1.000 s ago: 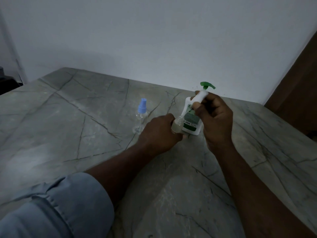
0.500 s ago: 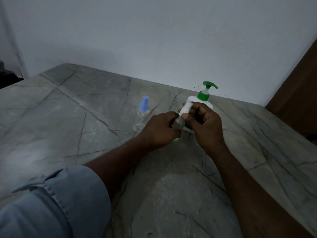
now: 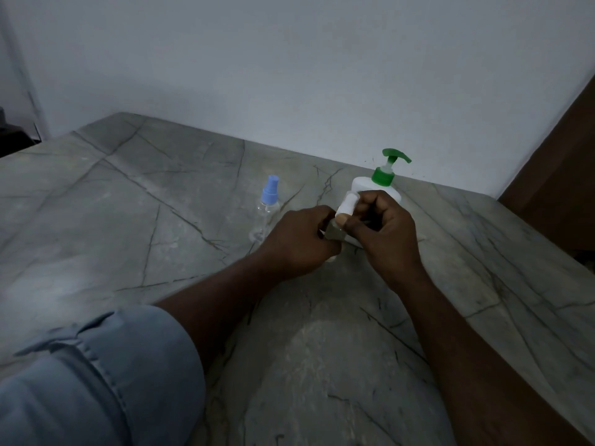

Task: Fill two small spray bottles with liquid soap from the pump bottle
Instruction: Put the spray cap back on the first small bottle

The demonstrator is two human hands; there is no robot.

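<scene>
Grips small clear bottle [image 3: 335, 234] in curled left hand [image 3: 299, 241], pinches its white spray cap [image 3: 347, 206] with right hand [image 3: 384, 235] fingers. Just behind at 12 o'clock, pump bottle [image 3: 362, 185]; at 10 o'clock, blue-capped spray bottle [image 3: 269, 202].

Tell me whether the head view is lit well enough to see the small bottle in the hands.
Head view: dim light, no glare; the small bottle between the left hand and right hand is murky and mostly hidden; its white cap shows clearly; the pump bottle and blue-capped spray bottle read sharp.
</scene>
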